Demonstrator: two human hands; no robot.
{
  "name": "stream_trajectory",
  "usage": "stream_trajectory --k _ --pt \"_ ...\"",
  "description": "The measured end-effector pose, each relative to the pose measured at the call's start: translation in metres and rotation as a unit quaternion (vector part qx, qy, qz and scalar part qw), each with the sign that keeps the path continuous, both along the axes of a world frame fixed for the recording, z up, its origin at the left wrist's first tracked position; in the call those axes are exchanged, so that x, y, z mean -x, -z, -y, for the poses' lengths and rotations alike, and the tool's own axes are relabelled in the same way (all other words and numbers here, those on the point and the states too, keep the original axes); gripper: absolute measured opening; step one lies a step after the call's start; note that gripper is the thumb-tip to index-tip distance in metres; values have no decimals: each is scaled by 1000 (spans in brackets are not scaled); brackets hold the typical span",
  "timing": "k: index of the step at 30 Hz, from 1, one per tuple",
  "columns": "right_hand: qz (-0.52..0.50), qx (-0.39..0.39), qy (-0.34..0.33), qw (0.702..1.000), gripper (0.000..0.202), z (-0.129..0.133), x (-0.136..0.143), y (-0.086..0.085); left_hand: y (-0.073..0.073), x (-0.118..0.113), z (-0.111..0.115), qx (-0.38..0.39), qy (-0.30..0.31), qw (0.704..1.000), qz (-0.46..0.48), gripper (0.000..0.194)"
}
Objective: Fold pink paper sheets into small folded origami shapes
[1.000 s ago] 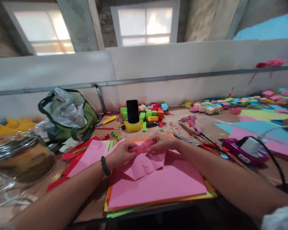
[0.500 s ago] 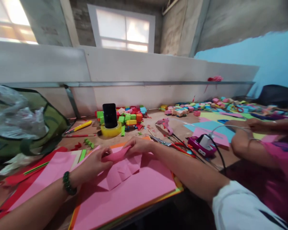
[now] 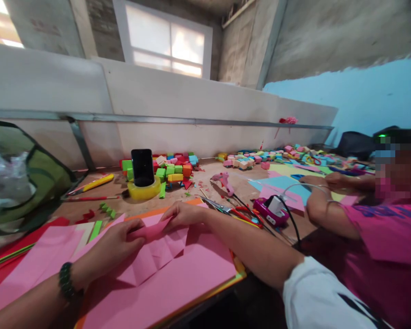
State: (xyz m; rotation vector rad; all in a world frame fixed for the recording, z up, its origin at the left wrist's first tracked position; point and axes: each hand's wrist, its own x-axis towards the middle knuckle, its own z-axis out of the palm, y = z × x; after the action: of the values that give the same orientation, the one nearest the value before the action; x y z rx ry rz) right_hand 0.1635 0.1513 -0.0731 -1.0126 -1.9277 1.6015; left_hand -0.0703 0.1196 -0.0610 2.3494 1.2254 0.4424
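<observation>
A creased sheet of pink paper (image 3: 154,253) is between my two hands, its far edge folded up into a narrow strip. My left hand (image 3: 125,235) is closed on the left end of that fold. My right hand (image 3: 185,217) pinches the fold's other end, the fingers bent over the paper. Beneath lies a stack of coloured sheets (image 3: 178,292), pink on top, with orange and yellow edges showing. The paper's back side is hidden by my fingers.
Behind my hands a phone (image 3: 143,167) leans upright in a yellow tape roll (image 3: 144,188). Scissors (image 3: 222,206), a pink glue gun (image 3: 223,182) and a purple power strip (image 3: 270,212) lie rightward. Folded paper blocks (image 3: 174,171) line the wall. A co-worker's arm (image 3: 332,214) is at right.
The view has turned a little to the right, so most things sit further left in the picture. Both hands keep hold of the folded pink paper in nearly the same pose.
</observation>
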Motion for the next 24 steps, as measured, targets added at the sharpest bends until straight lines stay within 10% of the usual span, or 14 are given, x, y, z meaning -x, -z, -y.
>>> stream_trajectory --k 24 --pt "-9 -52 38 998 23 2 -1 -8 -2 0 -1 18 -23 999 41 15"
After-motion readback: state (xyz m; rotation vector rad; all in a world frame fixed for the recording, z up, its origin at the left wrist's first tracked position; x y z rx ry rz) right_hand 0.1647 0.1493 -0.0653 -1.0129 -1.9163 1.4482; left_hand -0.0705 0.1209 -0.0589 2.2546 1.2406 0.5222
